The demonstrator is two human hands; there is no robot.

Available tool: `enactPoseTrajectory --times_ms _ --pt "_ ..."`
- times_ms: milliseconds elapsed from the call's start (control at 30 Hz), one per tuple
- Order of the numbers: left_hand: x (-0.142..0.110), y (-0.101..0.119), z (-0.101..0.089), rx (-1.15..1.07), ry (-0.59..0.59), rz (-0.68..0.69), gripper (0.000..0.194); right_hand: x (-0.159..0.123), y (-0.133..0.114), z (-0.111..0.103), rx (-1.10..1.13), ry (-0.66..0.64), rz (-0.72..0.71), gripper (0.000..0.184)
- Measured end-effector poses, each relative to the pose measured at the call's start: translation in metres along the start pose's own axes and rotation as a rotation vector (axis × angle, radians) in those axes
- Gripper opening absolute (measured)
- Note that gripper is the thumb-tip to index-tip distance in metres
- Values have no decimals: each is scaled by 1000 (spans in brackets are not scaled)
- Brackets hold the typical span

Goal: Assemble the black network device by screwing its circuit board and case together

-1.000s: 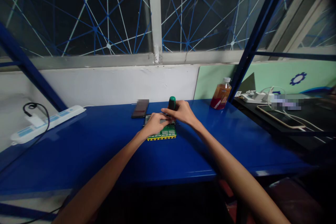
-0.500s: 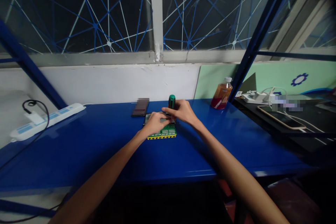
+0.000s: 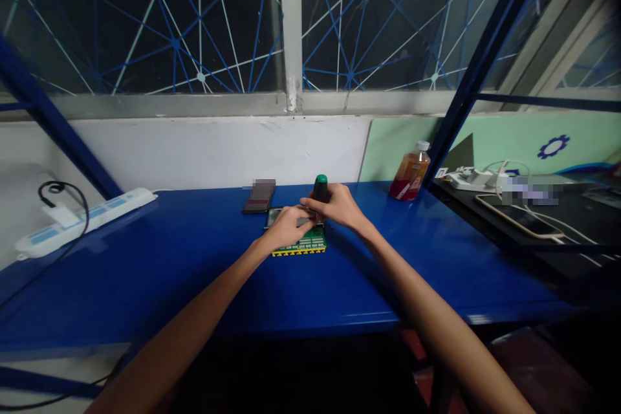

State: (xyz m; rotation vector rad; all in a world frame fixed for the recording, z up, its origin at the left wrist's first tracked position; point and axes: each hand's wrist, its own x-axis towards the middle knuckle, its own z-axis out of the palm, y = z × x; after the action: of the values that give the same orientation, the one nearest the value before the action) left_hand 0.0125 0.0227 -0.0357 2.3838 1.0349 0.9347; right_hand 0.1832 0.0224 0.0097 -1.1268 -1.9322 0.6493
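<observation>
A green circuit board with a yellow-edged front strip lies on the blue table. It carries a flat grey-framed part at its back left. My left hand rests over the board and grips it, its fingers and thumb reaching to the foot of a screwdriver. My right hand is closed around this screwdriver, whose green and black handle points upward. Its tip is hidden by my fingers, close to the board's back right corner.
Behind the board lies a dark phone. A bottle of reddish drink stands at the table's back right. At the left edge sits a white power strip with a black cable. Another phone and white cables lie on the dark surface at right.
The screwdriver's handle has shifted slightly to the right and turned a little in my right hand. My left hand stays in place on the board.
</observation>
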Motion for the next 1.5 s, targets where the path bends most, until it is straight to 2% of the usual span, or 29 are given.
enactPoseTrajectory --times_ms 167,367,533,733,933,1200,1333,1500 --pt "1 -2 1 -6 -7 -5 24 1 -1 0 -8 1 10 35" --pt "0 -5 5 28 79 -39 20 1 1 0 -10 3 -23 29" --pt "0 -3 6 -9 53 1 20 3 4 1 -15 10 -50 26" --pt "1 -5 6 -8 86 -46 16 2 3 -2 -30 50 -57 32" --pt "1 -3 3 -61 20 -1 20 3 3 -2 -18 54 -52 33" --pt "1 -7 4 -13 55 -62 19 3 6 -1 -54 44 -118 30" --pt "1 -6 4 -57 13 -24 22 2 5 -2 -32 21 -91 27" --pt "1 -5 5 -43 45 -81 18 1 2 0 -24 55 -50 35"
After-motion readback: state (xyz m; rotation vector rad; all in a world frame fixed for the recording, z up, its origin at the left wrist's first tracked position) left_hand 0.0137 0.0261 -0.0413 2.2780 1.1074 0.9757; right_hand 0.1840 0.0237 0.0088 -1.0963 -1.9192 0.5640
